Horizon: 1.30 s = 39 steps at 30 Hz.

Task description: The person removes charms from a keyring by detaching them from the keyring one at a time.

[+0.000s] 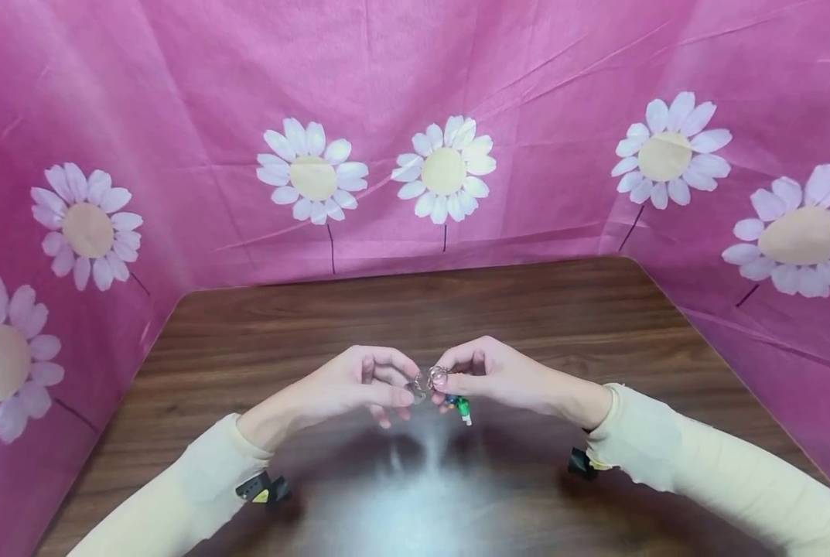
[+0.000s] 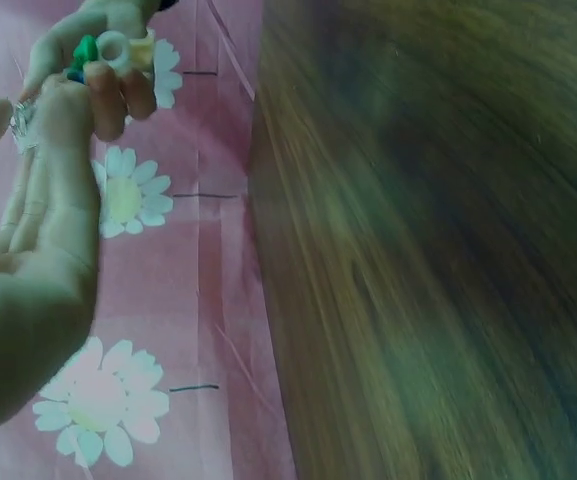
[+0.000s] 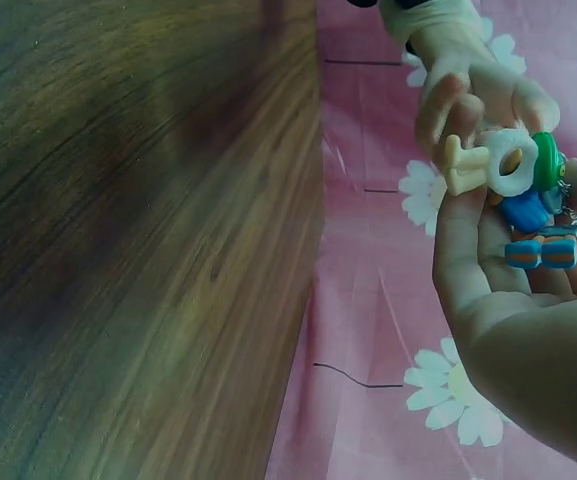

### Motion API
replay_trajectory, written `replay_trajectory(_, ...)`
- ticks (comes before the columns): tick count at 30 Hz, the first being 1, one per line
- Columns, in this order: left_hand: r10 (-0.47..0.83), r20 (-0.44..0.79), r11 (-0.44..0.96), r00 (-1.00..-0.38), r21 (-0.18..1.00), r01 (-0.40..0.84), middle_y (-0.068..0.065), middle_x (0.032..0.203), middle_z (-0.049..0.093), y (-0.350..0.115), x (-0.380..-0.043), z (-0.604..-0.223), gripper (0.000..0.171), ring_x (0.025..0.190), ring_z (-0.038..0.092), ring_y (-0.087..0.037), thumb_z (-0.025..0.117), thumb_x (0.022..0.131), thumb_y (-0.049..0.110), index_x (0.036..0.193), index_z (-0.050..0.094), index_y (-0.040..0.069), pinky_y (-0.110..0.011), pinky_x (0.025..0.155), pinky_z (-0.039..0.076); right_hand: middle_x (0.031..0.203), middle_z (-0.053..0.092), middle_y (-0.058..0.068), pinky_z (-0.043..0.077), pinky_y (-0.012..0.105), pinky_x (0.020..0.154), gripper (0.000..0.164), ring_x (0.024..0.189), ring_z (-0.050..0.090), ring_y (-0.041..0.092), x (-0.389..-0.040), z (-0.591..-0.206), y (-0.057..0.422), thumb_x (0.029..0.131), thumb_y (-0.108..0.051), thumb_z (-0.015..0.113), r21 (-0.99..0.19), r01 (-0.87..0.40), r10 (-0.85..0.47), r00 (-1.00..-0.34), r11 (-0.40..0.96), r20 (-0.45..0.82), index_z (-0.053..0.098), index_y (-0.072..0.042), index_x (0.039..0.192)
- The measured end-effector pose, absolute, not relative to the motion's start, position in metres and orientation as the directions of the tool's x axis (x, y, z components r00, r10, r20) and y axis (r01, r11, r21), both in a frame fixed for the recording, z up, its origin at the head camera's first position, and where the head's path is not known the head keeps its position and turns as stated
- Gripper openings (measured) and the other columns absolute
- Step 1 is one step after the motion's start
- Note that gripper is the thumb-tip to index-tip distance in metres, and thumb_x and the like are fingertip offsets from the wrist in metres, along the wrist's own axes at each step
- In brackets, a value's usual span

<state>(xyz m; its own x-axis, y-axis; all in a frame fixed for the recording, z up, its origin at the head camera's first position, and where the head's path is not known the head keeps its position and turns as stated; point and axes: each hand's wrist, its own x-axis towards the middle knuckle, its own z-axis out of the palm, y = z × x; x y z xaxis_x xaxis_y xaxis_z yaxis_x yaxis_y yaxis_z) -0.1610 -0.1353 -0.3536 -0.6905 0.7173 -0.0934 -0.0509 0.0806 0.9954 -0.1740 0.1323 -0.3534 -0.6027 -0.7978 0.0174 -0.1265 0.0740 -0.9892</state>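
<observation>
Above the table, my two hands face each other, fingertips close together. With thumb and fingers, my right hand (image 1: 508, 381) pinches the silvery ring (image 1: 438, 377) of a keychain. Its charms hang by the right fingers: a green piece (image 3: 546, 165), a white ring-shaped piece (image 3: 513, 162), a cream forked piece (image 3: 465, 168), a blue piece (image 3: 525, 210) and a blue-and-orange one (image 3: 548, 252). Between thumb and fingers, my left hand (image 1: 359, 383) pinches a small silvery metal piece (image 1: 418, 389) beside the ring. Whether the two metal parts are joined, I cannot tell.
The dark wood-grain table (image 1: 303, 317) stretches under both hands. A pink cloth (image 1: 366, 77) printed with large white daisies hangs behind it and along both sides. Black wrist cameras sit at the cream sleeves (image 1: 644, 441).
</observation>
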Motion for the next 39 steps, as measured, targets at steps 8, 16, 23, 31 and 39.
replay_trajectory(8,0.720,-0.100,0.192,-0.687,0.979,0.060,-0.014,0.089,0.072,-0.129,-0.158,-0.354,0.021,0.077,0.069,-0.029,0.071,0.097,0.019,0.111,0.071,0.004,-0.040,0.064,0.060,0.093,0.072,0.020,0.060,0.034,0.074,0.015,0.084,0.071,0.022,-0.173,-0.359,0.134,0.100,-0.008,0.064,-0.986,-0.132,-0.818,-0.576,0.097,-0.004,0.070,0.003,0.109)
replay_trajectory(16,0.666,-0.029,0.226,-0.746,0.960,0.165,-0.011,0.089,0.075,-0.126,-0.154,-0.351,0.014,0.079,0.071,-0.031,0.068,0.099,0.018,0.105,0.075,0.008,-0.029,0.062,0.055,0.094,0.072,0.021,0.059,0.030,0.067,0.014,0.084,0.070,0.022,-0.175,-0.358,0.135,0.101,-0.005,0.063,-0.978,-0.199,-0.845,-0.532,0.059,0.057,0.069,0.002,0.110)
replay_trajectory(23,0.614,0.013,0.268,-0.789,0.937,0.224,-0.007,0.085,0.074,-0.124,-0.153,-0.347,0.018,0.079,0.071,-0.026,0.069,0.098,0.022,0.105,0.075,0.006,-0.041,0.065,0.059,0.094,0.071,0.021,0.058,0.029,0.068,0.013,0.083,0.070,0.023,-0.177,-0.353,0.137,0.100,-0.007,0.064,-0.977,-0.203,-0.834,-0.549,0.070,0.055,0.069,-0.002,0.112)
replay_trajectory(31,0.567,0.087,0.262,-0.819,0.924,0.279,-0.003,0.076,0.071,-0.123,-0.153,-0.345,0.012,0.067,0.060,-0.028,0.071,0.097,0.022,0.096,0.076,0.012,-0.025,0.056,0.050,0.097,0.074,0.014,0.059,0.030,0.067,0.021,0.080,0.070,0.019,-0.176,-0.348,0.143,0.098,-0.008,0.067,-0.955,-0.285,-0.822,-0.562,0.084,0.095,0.070,-0.001,0.118)
replay_trajectory(39,0.546,0.127,0.227,-0.828,0.929,0.292,-0.003,0.081,0.072,-0.121,-0.153,-0.345,0.011,0.072,0.068,-0.026,0.071,0.097,0.019,0.095,0.075,0.009,-0.031,0.062,0.058,0.100,0.074,0.011,0.060,0.039,0.082,0.019,0.090,0.071,0.027,-0.177,-0.348,0.144,0.100,-0.010,0.066,-0.945,-0.300,-0.775,-0.625,0.132,0.091,0.072,-0.004,0.117)
